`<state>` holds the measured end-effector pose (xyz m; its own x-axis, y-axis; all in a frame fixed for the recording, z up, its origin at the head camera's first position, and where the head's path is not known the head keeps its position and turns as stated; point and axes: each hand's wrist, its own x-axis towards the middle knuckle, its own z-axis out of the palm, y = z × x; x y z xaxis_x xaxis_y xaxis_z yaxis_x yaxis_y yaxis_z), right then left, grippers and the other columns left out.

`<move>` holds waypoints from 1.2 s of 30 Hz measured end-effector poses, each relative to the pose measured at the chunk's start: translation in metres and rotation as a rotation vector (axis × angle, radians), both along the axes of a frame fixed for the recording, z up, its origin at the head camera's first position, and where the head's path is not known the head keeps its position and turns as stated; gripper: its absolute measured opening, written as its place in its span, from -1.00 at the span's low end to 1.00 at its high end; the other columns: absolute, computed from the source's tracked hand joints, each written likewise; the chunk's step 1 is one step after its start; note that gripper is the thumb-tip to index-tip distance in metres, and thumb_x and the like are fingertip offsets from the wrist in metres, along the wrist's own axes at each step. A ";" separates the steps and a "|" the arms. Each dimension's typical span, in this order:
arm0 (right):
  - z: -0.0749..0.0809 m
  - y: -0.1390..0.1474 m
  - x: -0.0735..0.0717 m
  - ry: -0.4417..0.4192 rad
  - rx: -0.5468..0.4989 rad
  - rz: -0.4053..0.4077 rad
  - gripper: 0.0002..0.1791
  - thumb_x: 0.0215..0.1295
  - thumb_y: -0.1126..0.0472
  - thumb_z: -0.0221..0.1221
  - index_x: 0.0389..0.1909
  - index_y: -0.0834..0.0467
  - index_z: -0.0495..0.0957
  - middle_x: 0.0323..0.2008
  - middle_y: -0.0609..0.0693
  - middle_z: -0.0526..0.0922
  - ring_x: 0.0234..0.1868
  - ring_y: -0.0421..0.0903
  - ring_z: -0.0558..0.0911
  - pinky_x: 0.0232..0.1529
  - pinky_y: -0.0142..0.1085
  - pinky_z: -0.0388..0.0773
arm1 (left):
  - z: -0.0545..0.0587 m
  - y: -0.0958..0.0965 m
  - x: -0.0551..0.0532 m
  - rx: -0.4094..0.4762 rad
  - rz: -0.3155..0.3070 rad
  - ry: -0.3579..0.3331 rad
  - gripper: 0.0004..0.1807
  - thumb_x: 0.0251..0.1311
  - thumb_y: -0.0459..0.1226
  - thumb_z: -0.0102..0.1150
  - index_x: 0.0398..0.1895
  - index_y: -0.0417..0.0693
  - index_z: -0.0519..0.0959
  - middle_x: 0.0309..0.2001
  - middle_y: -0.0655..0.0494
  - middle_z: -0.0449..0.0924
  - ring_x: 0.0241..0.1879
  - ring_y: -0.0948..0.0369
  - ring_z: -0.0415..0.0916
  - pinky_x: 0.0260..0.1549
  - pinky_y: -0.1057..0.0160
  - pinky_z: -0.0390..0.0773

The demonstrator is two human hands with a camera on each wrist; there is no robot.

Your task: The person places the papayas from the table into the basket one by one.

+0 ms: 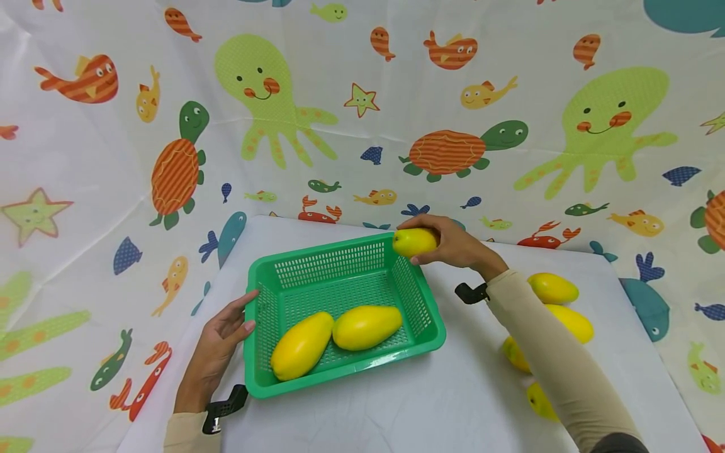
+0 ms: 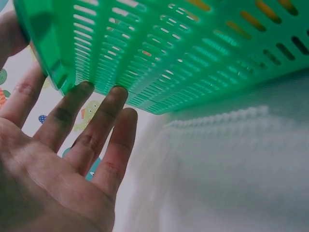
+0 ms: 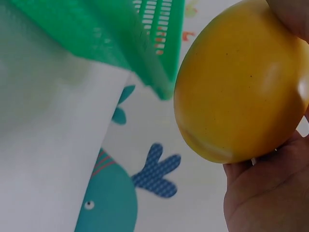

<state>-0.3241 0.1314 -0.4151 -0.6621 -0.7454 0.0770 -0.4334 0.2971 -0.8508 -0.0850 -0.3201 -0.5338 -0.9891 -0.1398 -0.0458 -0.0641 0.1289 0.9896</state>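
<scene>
In the head view a green plastic basket (image 1: 347, 368) with slotted walls holds two yellow papayas (image 1: 303, 346) lying side by side near its front wall. My right hand (image 1: 447, 242) grips another papaya (image 1: 412, 241) above the basket's back right corner, thumb on the near side and fingers behind. In the right wrist view this held papaya (image 3: 236, 92) fills much of the picture, beside the basket rim. At the basket's left side is my left hand (image 1: 223, 333), thumb and fingers spread at the rim. The left wrist view shows its fairly straight fingers (image 2: 89, 137) against the outer wall.
Several more papayas (image 1: 552, 287) lie on the white table (image 1: 453, 390) at the right, partly hidden under my right forearm. A white sheet (image 1: 340, 63) printed with sea animals rises behind the table and along its sides.
</scene>
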 end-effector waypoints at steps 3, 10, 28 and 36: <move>0.002 -0.008 0.005 0.022 0.005 0.021 -0.31 0.20 0.29 0.52 0.36 0.01 0.56 0.32 0.04 0.59 0.15 0.08 0.54 0.20 -0.05 0.58 | -0.001 0.000 0.000 0.006 0.001 0.010 -0.36 0.56 -0.24 0.18 0.64 0.07 0.32 0.69 0.19 0.18 0.33 0.63 0.41 0.24 0.56 0.51; 0.005 -0.026 0.016 0.028 0.028 0.052 -0.32 0.19 0.26 0.54 0.35 -0.03 0.57 0.27 -0.01 0.60 0.12 0.07 0.55 0.17 -0.05 0.61 | -0.002 -0.001 0.001 0.006 0.000 0.013 -0.36 0.55 -0.24 0.18 0.64 0.07 0.31 0.68 0.19 0.20 0.32 0.62 0.44 0.22 0.56 0.53; -0.008 -0.066 0.023 -0.010 0.075 0.175 -0.32 0.19 0.22 0.55 0.35 -0.04 0.58 0.29 -0.04 0.61 0.13 0.03 0.57 0.20 -0.10 0.63 | -0.002 -0.001 0.000 -0.028 0.007 -0.016 -0.36 0.55 -0.19 0.19 0.64 0.12 0.32 0.70 0.13 0.16 0.36 0.58 0.39 0.23 0.58 0.51; -0.009 -0.084 0.028 -0.030 0.093 0.207 -0.32 0.20 0.20 0.55 0.35 -0.09 0.58 0.28 -0.09 0.61 0.12 0.01 0.58 0.16 -0.13 0.67 | 0.000 0.000 0.000 -0.007 -0.004 -0.017 -0.36 0.56 -0.21 0.19 0.64 0.11 0.32 0.70 0.13 0.15 0.41 0.54 0.37 0.24 0.58 0.49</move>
<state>-0.2966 0.0470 -0.4241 -0.4955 -0.8685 -0.0158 -0.4680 0.2823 -0.8374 -0.0848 -0.3200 -0.5339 -0.9888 -0.1359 -0.0621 -0.0808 0.1365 0.9873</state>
